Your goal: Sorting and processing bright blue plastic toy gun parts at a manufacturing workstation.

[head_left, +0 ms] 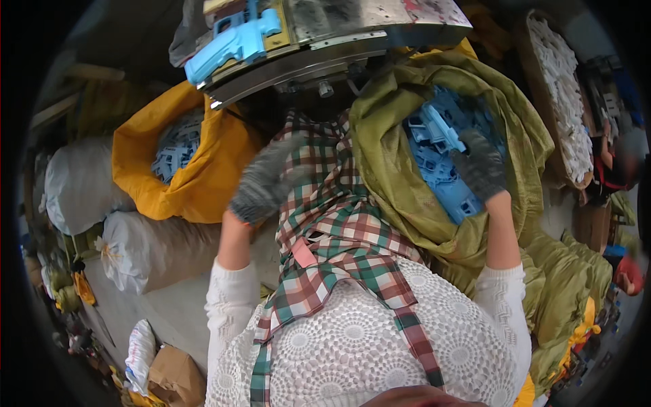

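My right hand [480, 166], in a grey knit glove, reaches into the olive-green sack [380, 136] at the right. Its fingers close on the end of a light-blue plastic toy pistol piece [439, 127]. Many darker-looking blue plastic pieces [458, 200] lie under it in the sack. Over the checked apron [319, 224] is my left hand [266, 178], gloved the same way and smeared by motion; its fingers cannot be made out. Ahead, a bright blue toy pistol piece [234, 49] rests on the left end of the metal machine table [339, 24].
To the left stands an orange sack [234, 159] holding pale blue pieces [178, 146]. White stuffed sacks [159, 251] lie beyond it, with a cardboard box [178, 374] at lower left. At far right are a long container of white pieces [559, 95] and another person [614, 159].
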A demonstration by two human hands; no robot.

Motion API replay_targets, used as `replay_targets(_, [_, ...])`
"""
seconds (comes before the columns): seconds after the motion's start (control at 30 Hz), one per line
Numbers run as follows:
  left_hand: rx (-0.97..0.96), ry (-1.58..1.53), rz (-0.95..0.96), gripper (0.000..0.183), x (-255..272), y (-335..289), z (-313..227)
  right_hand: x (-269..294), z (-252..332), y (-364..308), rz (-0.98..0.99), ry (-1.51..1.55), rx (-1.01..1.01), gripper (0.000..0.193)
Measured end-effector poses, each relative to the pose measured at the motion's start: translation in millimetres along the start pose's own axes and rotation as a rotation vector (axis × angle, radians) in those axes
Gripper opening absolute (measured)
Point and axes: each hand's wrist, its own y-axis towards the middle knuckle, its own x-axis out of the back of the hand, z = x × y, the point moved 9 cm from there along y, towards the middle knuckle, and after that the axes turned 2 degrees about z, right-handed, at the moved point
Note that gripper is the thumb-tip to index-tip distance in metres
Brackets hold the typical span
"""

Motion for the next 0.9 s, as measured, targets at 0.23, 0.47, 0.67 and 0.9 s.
replay_targets(0.23, [-0.173,-0.610,-0.036,0.054,-37,17,-48,58,164,-41,-0.224,1.010,0.644,0.047])
replay_targets(0.47, [-0.501,-0.310,0.006,0.039,13,15,-56,79,223,-34,0.057,0.353,1.006,0.020])
replay_targets(0.67, [-0.327,0.262,-0.839,0.034,138,28,-55,103,202,-4,-0.339,0.620,0.903,0.035])
replay_targets(0.9, [-0.078,0.951,-0.493,0.056,165,76,-33,90,196,32,-0.322,0.796,0.813,0.060])
